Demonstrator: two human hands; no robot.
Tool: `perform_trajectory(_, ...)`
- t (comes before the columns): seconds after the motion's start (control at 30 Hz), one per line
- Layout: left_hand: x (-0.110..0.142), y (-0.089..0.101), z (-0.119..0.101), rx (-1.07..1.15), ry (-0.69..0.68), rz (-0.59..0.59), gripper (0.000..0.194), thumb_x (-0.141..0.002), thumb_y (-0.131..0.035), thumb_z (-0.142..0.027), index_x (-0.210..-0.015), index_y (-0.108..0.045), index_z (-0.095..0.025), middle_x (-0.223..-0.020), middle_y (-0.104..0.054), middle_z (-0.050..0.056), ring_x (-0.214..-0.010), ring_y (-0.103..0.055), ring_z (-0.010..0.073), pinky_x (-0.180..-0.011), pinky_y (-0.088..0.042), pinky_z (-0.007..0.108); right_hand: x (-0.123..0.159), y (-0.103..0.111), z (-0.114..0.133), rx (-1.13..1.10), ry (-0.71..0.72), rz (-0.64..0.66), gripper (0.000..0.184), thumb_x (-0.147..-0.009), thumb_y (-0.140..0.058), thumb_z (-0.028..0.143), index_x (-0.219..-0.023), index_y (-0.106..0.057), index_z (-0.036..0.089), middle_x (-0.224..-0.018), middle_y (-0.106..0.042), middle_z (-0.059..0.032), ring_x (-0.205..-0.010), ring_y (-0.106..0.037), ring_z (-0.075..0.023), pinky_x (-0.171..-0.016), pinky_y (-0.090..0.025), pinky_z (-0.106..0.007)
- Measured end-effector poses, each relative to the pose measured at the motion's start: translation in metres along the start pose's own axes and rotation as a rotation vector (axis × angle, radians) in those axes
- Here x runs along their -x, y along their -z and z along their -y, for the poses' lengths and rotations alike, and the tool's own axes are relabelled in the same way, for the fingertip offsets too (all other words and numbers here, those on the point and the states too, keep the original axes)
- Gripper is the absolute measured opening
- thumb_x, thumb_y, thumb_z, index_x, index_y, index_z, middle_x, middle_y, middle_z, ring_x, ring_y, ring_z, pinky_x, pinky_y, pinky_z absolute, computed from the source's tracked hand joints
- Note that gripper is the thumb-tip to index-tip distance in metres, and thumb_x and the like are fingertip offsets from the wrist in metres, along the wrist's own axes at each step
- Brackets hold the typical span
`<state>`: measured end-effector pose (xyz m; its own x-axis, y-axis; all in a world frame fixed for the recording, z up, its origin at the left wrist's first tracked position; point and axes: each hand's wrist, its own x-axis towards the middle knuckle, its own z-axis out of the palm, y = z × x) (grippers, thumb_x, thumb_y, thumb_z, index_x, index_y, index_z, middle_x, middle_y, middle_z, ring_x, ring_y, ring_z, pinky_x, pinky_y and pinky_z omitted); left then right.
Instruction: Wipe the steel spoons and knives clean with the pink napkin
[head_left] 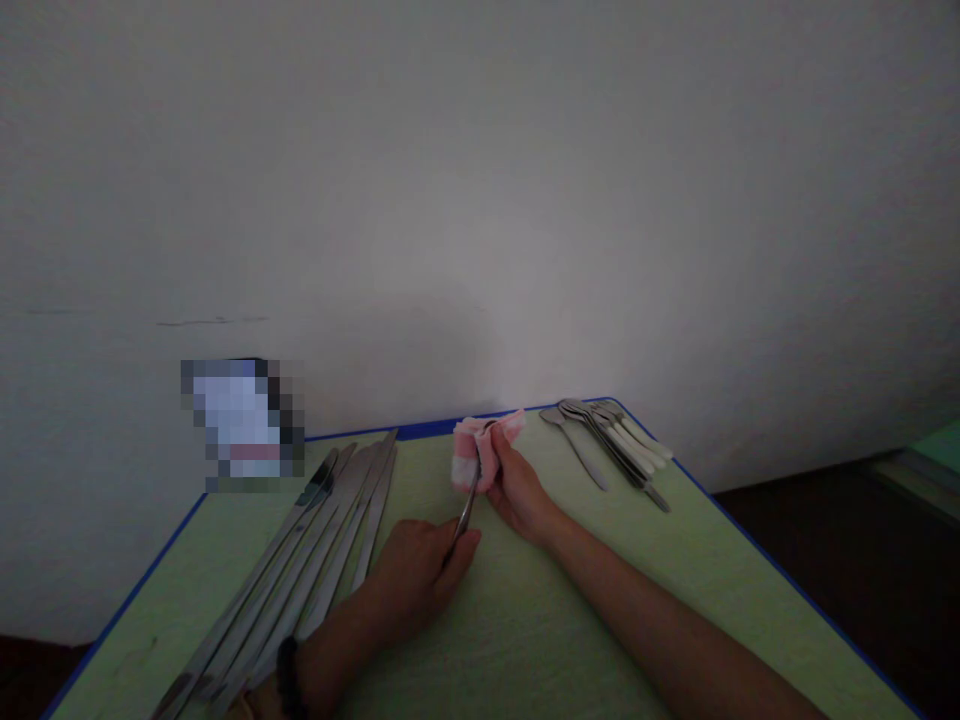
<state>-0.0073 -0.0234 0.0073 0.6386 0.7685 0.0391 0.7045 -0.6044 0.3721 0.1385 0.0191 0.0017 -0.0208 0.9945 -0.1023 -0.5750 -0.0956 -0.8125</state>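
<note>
Above the green surface [570, 620], the left hand [427, 565] closes round a spoon's handle [466, 508], apparently to steady it, while the right hand [517, 485] pinches a pink cloth [466, 455] about its far end. Knives [322, 550] lie left and spoons [600, 440] right, probably leaving the middle free for handling.

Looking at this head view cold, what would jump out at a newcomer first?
Probably the pink-and-white cloth in the right hand, mid-picture, wrapped around one end of a utensil whose handle the left hand grips. Next, the long knives fanned across the table's left side, and the spoons grouped at its far right.
</note>
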Motion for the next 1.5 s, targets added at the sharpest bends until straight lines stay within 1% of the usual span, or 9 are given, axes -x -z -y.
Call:
perform_trajectory(0.17, -0.0004, -0.0011, 0.0018, -0.01, -0.009, 0.014, 0.046, -0.097, -0.023, -0.035, -0.073, -0.058, -0.018, -0.063, -0.066, 0.006, -0.056, -0.062, 0.0188, -0.056, -0.037, 0.027, 0.0005, 0.0003, -0.0006, 0.009, -0.009, 0.006, 0.051, -0.07, -0.062, 0.063, -0.09, -0.07, 0.017, -0.083, -0.071, -0.0059, -0.082, -0.064, -0.0198, -0.07, -0.051, -0.03)
perform_trajectory(0.33, -0.0001, -0.0001, 0.001, -0.001, -0.007, 0.013, 0.047, -0.097, -0.021, -0.034, -0.073, -0.058, -0.018, -0.066, -0.067, 0.007, -0.059, -0.064, 0.0207, -0.058, -0.038, 0.029, 0.0012, -0.0005, -0.0003, 0.026, -0.004, -0.006, 0.055, -0.07, -0.059, 0.068, -0.089, -0.069, 0.017, -0.078, -0.071, -0.0059, -0.081, -0.064, -0.0202, -0.071, -0.051, -0.03)
perform_trajectory(0.47, 0.0005, 0.0022, -0.0006, 0.014, -0.002, 0.034, 0.046, -0.097, -0.022, -0.034, -0.074, -0.058, -0.018, -0.065, -0.067, 0.006, -0.058, -0.064, 0.0196, -0.058, -0.038, 0.028, 0.0011, -0.0003, -0.0008, 0.044, -0.003, -0.008, 0.06, -0.067, -0.057, 0.073, -0.085, -0.068, 0.016, -0.073, -0.069, -0.0057, -0.079, -0.064, -0.0201, -0.07, -0.051, -0.03)
perform_trajectory(0.73, 0.0, 0.0017, 0.0, 0.016, -0.005, 0.05, 0.048, -0.097, -0.023, -0.038, -0.069, -0.057, -0.019, -0.062, -0.065, 0.005, -0.056, -0.061, 0.0177, -0.057, -0.038, 0.027, 0.0008, -0.0013, 0.0, 0.091, -0.013, 0.004, 0.062, -0.067, -0.053, 0.075, -0.082, -0.067, 0.016, -0.067, -0.068, -0.0051, -0.075, -0.064, -0.0194, -0.066, -0.049, -0.029)
perform_trajectory(0.93, -0.0006, 0.0022, -0.0007, -0.009, -0.011, 0.054, 0.05, -0.098, -0.021, -0.037, -0.068, -0.057, -0.019, -0.062, -0.064, 0.005, -0.055, -0.06, 0.0165, -0.057, -0.037, 0.026, 0.0019, -0.0013, 0.0002, 0.097, -0.022, -0.001, 0.06, -0.07, -0.053, 0.073, -0.082, -0.068, 0.015, -0.064, -0.067, -0.0058, -0.076, -0.063, -0.0198, -0.063, -0.048, -0.028)
perform_trajectory(1.13, 0.0007, 0.0005, 0.0008, -0.049, -0.033, 0.06, 0.047, -0.098, -0.024, -0.035, -0.071, -0.058, -0.018, -0.061, -0.064, 0.005, -0.054, -0.06, 0.0172, -0.055, -0.035, 0.026, -0.0003, 0.0014, -0.0021, 0.104, -0.01, 0.002, 0.061, -0.068, -0.055, 0.074, -0.082, -0.068, 0.016, -0.065, -0.067, -0.0063, -0.073, -0.063, -0.0199, -0.06, -0.047, -0.027)
perform_trajectory(1.27, 0.0015, -0.0005, 0.001, -0.044, -0.049, 0.033, 0.046, -0.098, -0.024, -0.034, -0.07, -0.057, -0.018, -0.061, -0.064, 0.005, -0.053, -0.06, 0.0166, -0.054, -0.034, 0.026, -0.0014, 0.002, -0.0027, 0.086, 0.005, 0.013, 0.059, -0.066, -0.059, 0.071, -0.083, -0.068, 0.016, -0.064, -0.067, -0.0054, -0.073, -0.063, -0.0194, -0.062, -0.047, -0.027)
perform_trajectory(1.5, 0.0002, -0.0004, 0.0011, -0.037, -0.052, 0.031, 0.046, -0.097, -0.024, -0.033, -0.068, -0.056, -0.018, -0.061, -0.065, 0.005, -0.052, -0.061, 0.0173, -0.053, -0.033, 0.027, 0.0004, -0.0002, -0.0007, 0.071, -0.021, 0.02, 0.057, -0.069, -0.058, 0.07, -0.084, -0.068, 0.016, -0.063, -0.066, -0.0046, -0.071, -0.062, -0.0184, -0.062, -0.046, -0.026)
